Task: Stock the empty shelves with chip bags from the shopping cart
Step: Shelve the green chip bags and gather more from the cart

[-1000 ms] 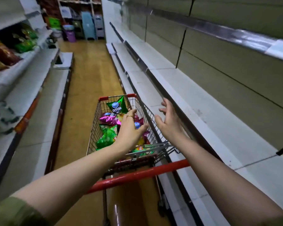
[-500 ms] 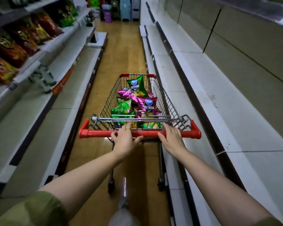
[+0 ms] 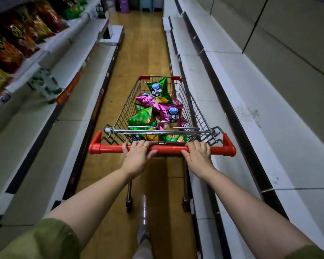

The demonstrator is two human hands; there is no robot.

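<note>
A wire shopping cart [image 3: 194, 113] with a red handle bar [image 3: 168, 148] stands in the aisle ahead of me. Inside it lie several chip bags: a green bag [image 3: 159, 89] upright at the far end, a pink bag [image 3: 171, 114] in the middle, another green bag [image 3: 143, 116] to its left. My left hand [image 3: 137, 154] grips the handle left of centre, a ring on one finger. My right hand [image 3: 199, 153] grips the handle right of centre. Bare white shelves [image 3: 260, 101] run along the right side.
On the left, the upper shelves hold red and orange snack bags [image 3: 17, 38]; the lower left shelves [image 3: 45, 131] are bare. The wooden floor [image 3: 138, 53] runs on to bins at the aisle's far end. My foot [image 3: 143, 234] shows below the cart.
Both hands came off the basket area and took hold of the red handle. The view swung from the right shelves to straight down the aisle, with the cart now squarely ahead.
</note>
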